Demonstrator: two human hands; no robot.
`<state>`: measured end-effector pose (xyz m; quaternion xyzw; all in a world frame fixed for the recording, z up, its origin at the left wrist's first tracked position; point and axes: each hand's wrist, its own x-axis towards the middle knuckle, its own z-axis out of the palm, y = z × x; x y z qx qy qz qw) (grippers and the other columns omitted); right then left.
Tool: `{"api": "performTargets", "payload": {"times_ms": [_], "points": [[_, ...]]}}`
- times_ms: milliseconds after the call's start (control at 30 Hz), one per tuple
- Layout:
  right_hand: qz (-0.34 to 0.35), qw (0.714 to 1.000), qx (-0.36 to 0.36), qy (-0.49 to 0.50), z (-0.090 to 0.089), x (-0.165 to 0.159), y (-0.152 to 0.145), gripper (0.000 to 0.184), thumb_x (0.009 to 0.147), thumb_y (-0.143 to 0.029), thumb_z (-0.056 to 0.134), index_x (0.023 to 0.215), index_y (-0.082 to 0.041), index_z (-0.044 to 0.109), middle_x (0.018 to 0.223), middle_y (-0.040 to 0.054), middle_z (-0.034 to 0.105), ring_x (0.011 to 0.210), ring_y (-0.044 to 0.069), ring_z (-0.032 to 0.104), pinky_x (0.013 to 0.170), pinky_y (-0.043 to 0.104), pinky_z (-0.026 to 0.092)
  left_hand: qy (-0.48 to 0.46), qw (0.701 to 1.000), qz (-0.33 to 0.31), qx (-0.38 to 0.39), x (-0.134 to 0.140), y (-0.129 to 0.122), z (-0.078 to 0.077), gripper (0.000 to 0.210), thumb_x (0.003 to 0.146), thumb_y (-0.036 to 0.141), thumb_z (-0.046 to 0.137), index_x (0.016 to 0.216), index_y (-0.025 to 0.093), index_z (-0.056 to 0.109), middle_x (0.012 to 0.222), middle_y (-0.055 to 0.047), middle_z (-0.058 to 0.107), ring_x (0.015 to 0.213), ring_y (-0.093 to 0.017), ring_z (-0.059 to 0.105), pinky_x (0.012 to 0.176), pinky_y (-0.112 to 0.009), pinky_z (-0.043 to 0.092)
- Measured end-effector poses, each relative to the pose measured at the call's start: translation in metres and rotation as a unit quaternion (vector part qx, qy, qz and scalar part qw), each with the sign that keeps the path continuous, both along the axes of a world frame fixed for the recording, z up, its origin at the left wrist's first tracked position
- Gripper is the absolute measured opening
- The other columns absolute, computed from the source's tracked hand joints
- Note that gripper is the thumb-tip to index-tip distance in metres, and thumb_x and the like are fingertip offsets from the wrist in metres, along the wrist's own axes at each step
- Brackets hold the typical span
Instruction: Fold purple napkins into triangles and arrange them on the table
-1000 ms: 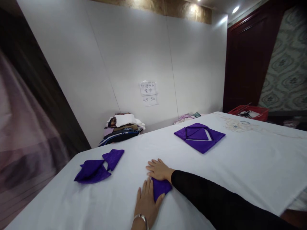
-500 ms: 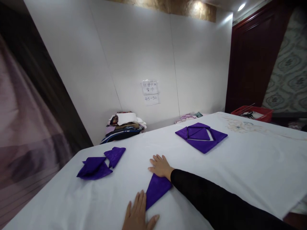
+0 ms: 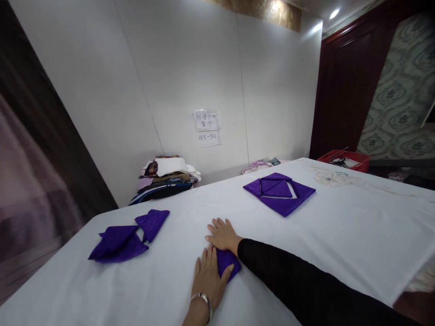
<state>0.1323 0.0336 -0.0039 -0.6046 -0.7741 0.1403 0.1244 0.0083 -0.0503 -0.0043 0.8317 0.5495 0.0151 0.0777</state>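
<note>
A purple folded napkin (image 3: 226,262) lies on the white tablecloth, partly covered by both hands. My right hand (image 3: 222,234) rests flat on its far end, fingers spread. Along its left side lies my left hand (image 3: 209,276), palm down and fingers extended, with the thumb over the cloth; a silver bracelet circles that wrist. To the left are a crumpled purple napkin (image 3: 118,244) and a smaller folded purple piece (image 3: 152,224). Farther back on the right, several folded purple pieces (image 3: 280,206) form a diamond-like arrangement.
The white-covered table (image 3: 183,226) extends to a pale wall bearing handwritten paper signs (image 3: 208,129). Behind the table's far edge sits a pile of folded clothes (image 3: 166,179). A red basket (image 3: 362,164) stands at the far right. A pink curtain hangs at left.
My left hand has slid forward along the napkin, closer to my right hand, and now covers more of it. My right hand stays on the far end. The view has shifted slightly.
</note>
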Motion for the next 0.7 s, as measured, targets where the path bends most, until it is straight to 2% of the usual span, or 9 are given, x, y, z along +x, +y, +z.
{"api": "performTargets", "payload": {"times_ms": [167, 367, 700], "points": [[-0.024, 1.000, -0.010, -0.004, 0.001, 0.001, 0.014, 0.067, 0.084, -0.061, 0.020, 0.139, -0.024, 0.026, 0.149, 0.0070, 0.012, 0.135, 0.026, 0.003, 0.104, 0.050, 0.000, 0.018, 1.000, 0.000, -0.001, -0.003, -0.002, 0.003, 0.084, 0.080, 0.064, 0.018, 0.138, 0.004, 0.021, 0.146, -0.012, 0.018, 0.135, -0.028, 0.009, 0.109, -0.048, 0.011], [-0.030, 0.999, -0.021, -0.016, 0.002, 0.005, 0.029, 0.071, 0.083, -0.064, 0.018, 0.140, -0.022, 0.025, 0.149, 0.0083, 0.011, 0.135, 0.026, 0.002, 0.104, 0.049, 0.000, 0.018, 1.000, 0.007, -0.006, -0.002, -0.001, -0.002, 0.086, 0.079, 0.066, 0.017, 0.139, 0.005, 0.019, 0.147, -0.010, 0.015, 0.135, -0.028, 0.008, 0.110, -0.046, 0.010], [-0.032, 0.999, -0.032, -0.004, 0.006, 0.008, 0.038, 0.072, 0.082, -0.065, 0.020, 0.140, -0.023, 0.024, 0.150, 0.0072, 0.009, 0.135, 0.026, 0.000, 0.104, 0.049, -0.003, 0.019, 1.000, 0.008, -0.015, -0.002, -0.002, 0.001, 0.085, 0.078, 0.066, 0.017, 0.139, 0.006, 0.018, 0.147, -0.009, 0.014, 0.135, -0.027, 0.006, 0.110, -0.045, 0.008]]}}
